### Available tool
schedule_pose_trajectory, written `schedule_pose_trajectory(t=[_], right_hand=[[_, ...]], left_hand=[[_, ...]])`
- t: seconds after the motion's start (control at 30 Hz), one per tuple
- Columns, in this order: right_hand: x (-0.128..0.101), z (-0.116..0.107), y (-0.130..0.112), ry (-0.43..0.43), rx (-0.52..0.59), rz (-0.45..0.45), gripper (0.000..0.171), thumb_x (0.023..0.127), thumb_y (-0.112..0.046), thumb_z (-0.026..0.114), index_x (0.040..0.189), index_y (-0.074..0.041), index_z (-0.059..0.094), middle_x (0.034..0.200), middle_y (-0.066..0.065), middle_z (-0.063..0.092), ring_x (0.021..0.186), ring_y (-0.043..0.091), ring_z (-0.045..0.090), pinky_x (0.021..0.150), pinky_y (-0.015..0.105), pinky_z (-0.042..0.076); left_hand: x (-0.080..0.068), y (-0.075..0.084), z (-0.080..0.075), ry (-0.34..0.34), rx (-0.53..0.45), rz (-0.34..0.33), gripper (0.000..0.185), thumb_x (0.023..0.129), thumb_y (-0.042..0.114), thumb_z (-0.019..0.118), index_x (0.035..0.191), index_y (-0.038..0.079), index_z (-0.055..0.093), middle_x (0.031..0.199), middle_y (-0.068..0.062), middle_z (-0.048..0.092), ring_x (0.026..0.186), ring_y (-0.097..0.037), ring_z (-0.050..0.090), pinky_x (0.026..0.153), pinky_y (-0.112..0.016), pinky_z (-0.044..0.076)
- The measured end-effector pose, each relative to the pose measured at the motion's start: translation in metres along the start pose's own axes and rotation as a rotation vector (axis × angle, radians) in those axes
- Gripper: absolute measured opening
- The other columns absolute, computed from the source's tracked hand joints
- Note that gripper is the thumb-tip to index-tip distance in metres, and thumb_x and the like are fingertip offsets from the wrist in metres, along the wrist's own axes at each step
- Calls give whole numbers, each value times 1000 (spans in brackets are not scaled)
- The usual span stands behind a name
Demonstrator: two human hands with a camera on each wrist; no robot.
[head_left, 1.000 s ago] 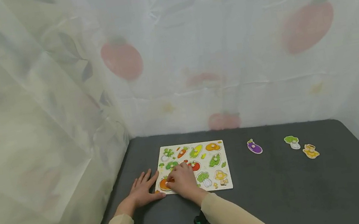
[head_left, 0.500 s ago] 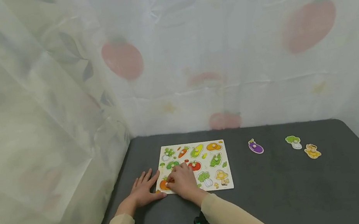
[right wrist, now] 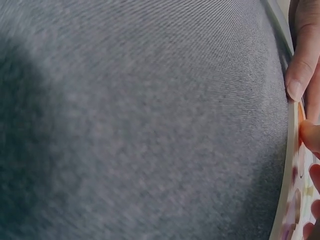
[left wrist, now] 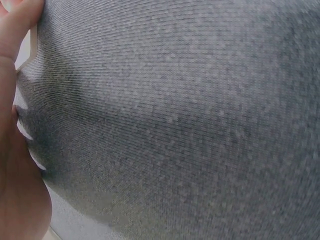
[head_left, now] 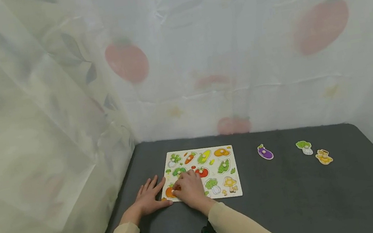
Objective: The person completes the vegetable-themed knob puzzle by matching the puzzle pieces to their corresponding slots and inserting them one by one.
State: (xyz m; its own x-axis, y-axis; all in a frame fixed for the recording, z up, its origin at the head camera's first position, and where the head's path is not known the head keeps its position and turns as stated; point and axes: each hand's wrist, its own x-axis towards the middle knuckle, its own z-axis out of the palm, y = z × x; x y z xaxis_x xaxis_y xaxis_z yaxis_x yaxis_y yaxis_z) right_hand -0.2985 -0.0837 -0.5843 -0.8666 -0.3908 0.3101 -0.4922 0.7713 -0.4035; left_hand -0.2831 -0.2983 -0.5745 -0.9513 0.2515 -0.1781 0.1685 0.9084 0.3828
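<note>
A white vegetable puzzle board (head_left: 214, 178) lies on the dark table, with knobbed pieces and printed vegetables across it. My right hand (head_left: 192, 191) is over its front left part, with thumb and index finger pinching at the round orange pumpkin piece (head_left: 168, 193); the hand covers neighbouring pictures. At the board's left edge, my left hand (head_left: 146, 201) lies with fingers spread, its thumb touching the front left corner. In the right wrist view, the left thumb (right wrist: 300, 72) meets the board's edge (right wrist: 286, 185). The left wrist view shows mostly grey cloth.
To the right of the board lie a purple eggplant piece (head_left: 265, 152), a green-and-white leafy vegetable piece (head_left: 304, 148) and a yellow piece (head_left: 324, 157). A pale printed curtain (head_left: 179, 72) hangs behind the grey-covered table (head_left: 288, 206), and another stands along its left side.
</note>
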Motion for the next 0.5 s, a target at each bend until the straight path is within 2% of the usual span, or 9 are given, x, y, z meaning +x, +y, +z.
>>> schedule_pose_trajectory(t=[0.2,0.27,0.5], right_hand=[[-2,-4,7,-1,-17,-40,11,91,-40,78,97,-33,83,96,-7,61,99,19,50,86,42,43],[-3,-7,13,16,-16,-41,12,92,-37,77,101,-33,83,98,-7,63,98,19,50,85,41,44],[-4,-31,41,53,34,29,18,92,-34,76,107,-28,82,108,-3,68,106,22,52,88,45,44]], left_hand=[[-2,1,-1,24,-26,22,103,84,67,72,162,13,32,166,-27,16,151,-53,8,117,-70,2],[-2,0,-1,15,-13,14,104,85,69,70,163,15,29,167,-25,14,152,-51,6,119,-68,1],[0,3,-3,3,3,-20,106,83,68,73,163,16,29,168,-23,14,152,-50,7,119,-67,3]])
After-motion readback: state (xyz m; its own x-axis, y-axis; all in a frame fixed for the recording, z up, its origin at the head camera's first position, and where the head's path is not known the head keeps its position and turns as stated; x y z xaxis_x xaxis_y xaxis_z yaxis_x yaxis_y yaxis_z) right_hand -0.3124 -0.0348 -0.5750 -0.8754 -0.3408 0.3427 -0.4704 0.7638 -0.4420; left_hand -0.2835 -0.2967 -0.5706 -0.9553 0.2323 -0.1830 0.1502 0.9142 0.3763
